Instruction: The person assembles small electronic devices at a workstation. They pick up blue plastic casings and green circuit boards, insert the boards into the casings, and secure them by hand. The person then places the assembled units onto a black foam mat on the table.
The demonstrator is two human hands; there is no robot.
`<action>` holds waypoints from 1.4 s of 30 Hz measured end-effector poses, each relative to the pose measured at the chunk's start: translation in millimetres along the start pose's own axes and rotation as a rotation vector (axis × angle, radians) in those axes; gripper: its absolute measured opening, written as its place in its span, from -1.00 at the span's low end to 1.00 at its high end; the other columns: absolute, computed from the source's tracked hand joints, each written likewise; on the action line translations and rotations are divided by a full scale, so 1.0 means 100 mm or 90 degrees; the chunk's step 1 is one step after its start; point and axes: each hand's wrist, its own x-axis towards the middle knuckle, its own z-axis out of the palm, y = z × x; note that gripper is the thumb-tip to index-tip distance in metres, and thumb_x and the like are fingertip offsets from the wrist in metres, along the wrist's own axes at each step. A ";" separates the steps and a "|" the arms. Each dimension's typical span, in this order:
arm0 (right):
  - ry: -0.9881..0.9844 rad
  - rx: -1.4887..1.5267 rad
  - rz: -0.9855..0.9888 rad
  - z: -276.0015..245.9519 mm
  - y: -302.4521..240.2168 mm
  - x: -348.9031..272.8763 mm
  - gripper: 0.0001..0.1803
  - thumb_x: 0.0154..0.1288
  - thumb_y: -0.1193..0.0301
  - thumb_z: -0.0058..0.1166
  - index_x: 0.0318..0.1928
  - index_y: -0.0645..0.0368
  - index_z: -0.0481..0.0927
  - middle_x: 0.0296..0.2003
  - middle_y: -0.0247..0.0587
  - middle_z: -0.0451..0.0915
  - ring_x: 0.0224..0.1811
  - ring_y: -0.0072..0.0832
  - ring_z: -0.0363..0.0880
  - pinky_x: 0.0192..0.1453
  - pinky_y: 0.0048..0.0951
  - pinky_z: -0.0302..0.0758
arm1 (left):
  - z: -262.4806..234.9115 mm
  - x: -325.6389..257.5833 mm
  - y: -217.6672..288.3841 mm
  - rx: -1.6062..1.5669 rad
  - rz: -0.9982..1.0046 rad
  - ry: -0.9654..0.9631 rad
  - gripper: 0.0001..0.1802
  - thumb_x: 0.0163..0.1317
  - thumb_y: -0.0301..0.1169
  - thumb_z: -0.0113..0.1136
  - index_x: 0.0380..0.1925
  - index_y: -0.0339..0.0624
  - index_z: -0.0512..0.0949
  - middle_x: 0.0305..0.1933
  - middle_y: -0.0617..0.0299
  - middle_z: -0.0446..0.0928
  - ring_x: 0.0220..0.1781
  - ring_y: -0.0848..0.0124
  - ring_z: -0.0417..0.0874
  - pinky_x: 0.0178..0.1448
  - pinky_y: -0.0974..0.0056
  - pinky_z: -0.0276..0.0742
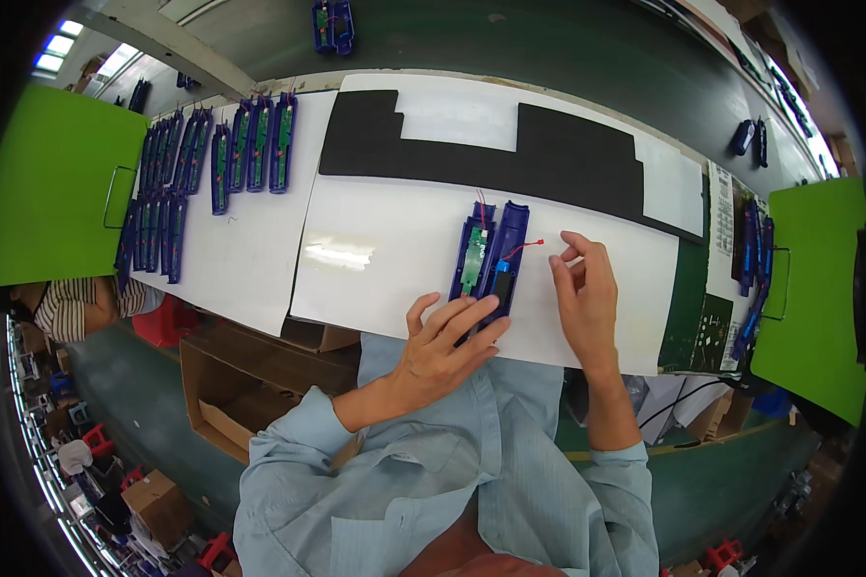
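Note:
An opened blue plastic casing [492, 252] lies on the white sheet [375, 260] in front of me, its two halves side by side. The left half carries a green circuit board [472, 260]. The right half holds a black part with a small blue piece. My left hand [445, 338] rests flat with its fingers apart, the fingertips pressing the near end of the casing. A thin red wire [523, 248] runs from the casing to the right. My right hand [584, 290] pinches the wire's far end between thumb and forefinger.
Rows of similar blue casings with green boards [212, 159] lie on the white sheet at the left. A black foam strip [548, 154] crosses the far side. Green panels [48, 183] stand at both ends. More blue casings [752, 260] are at the right. Cardboard boxes [250, 365] sit below the table edge.

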 end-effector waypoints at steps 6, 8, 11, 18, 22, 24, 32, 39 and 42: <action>-0.068 0.095 0.015 0.09 -0.01 0.18 -0.81 0.45 0.53 0.31 0.03 0.19 0.76 -0.22 -0.30 0.59 -0.44 -0.62 0.48 -0.30 -0.50 0.47 | -0.04 0.22 -0.03 0.003 -0.014 -0.112 -0.26 0.23 -0.19 0.53 0.43 0.03 0.55 0.58 0.34 0.47 0.66 0.30 0.34 0.71 -0.23 -0.26; -0.088 0.150 0.044 0.16 -0.09 0.22 -0.87 0.45 0.55 0.31 -0.05 0.19 0.79 -0.24 -0.34 0.59 -0.45 -0.65 0.40 -0.31 -0.53 0.41 | -0.06 0.24 0.00 -0.016 -0.020 -0.115 -0.28 0.25 -0.19 0.52 0.43 0.02 0.55 0.56 0.34 0.49 0.65 0.33 0.37 0.71 -0.23 -0.25; -0.105 0.223 0.040 0.29 -0.19 0.23 -0.86 0.46 0.55 0.30 -0.03 0.19 0.80 -0.21 -0.33 0.60 -0.38 -0.63 0.46 -0.27 -0.51 0.44 | -0.08 0.26 -0.02 -0.026 -0.007 -0.120 -0.33 0.26 -0.21 0.51 0.39 0.00 0.59 0.55 0.33 0.51 0.64 0.33 0.39 0.71 -0.23 -0.24; -0.099 0.156 -0.021 0.40 -0.14 0.21 -0.85 0.46 0.54 0.30 -0.02 0.24 0.79 -0.19 -0.25 0.62 -0.22 -0.44 0.64 -0.15 -0.42 0.55 | -0.11 0.63 -0.23 0.004 -0.018 0.089 -0.55 0.23 -0.51 0.45 0.14 0.07 0.73 0.30 0.27 0.62 0.53 0.22 0.46 0.64 -0.15 -0.04; -0.117 0.108 -0.043 0.36 -0.20 0.21 -0.86 0.45 0.53 0.32 -0.04 0.26 0.78 -0.19 -0.21 0.60 -0.20 -0.39 0.63 -0.11 -0.40 0.55 | -0.10 0.92 -0.41 0.086 0.021 0.112 -0.67 0.22 -0.49 0.46 -0.02 0.09 0.76 0.34 0.28 0.59 0.54 0.17 0.40 0.62 -0.11 0.01; -0.118 0.134 -0.035 0.38 -0.17 0.19 -0.87 0.44 0.54 0.33 -0.05 0.26 0.77 -0.18 -0.22 0.59 -0.21 -0.42 0.61 -0.11 -0.42 0.54 | -0.10 0.94 -0.46 0.084 0.029 0.096 -0.72 0.21 -0.48 0.47 -0.08 0.07 0.76 0.34 0.28 0.59 0.53 0.17 0.41 0.61 -0.10 0.02; -0.133 0.312 0.065 0.38 -0.17 0.16 -0.91 0.47 0.54 0.31 -0.06 0.23 0.76 -0.14 -0.43 0.49 -0.30 -0.74 0.34 -0.23 -0.62 0.30 | 0.00 0.81 -0.49 -0.093 -0.093 0.102 -0.83 0.22 -0.49 0.50 -0.21 -0.05 0.71 0.24 0.27 0.61 0.51 0.09 0.41 0.55 -0.09 0.12; -0.077 0.251 0.002 0.45 -0.16 0.10 -0.92 0.38 0.58 0.35 -0.16 0.21 0.74 -0.12 -0.31 0.50 -0.11 -0.50 0.49 -0.08 -0.47 0.44 | 0.10 0.67 -0.32 -0.187 -0.224 0.115 -0.78 0.18 -0.54 0.50 -0.19 -0.09 0.70 0.21 0.21 0.58 0.48 0.05 0.40 0.52 -0.05 0.20; -0.072 0.142 -0.105 0.37 -0.21 0.11 -0.90 0.30 0.58 0.37 -0.19 0.20 0.72 -0.05 -0.25 0.55 0.03 -0.31 0.54 0.07 -0.33 0.50 | -0.04 0.60 -0.24 -0.126 -0.207 0.100 -0.74 0.18 -0.52 0.51 -0.12 -0.08 0.72 0.22 0.20 0.56 0.47 0.04 0.40 0.53 -0.05 0.17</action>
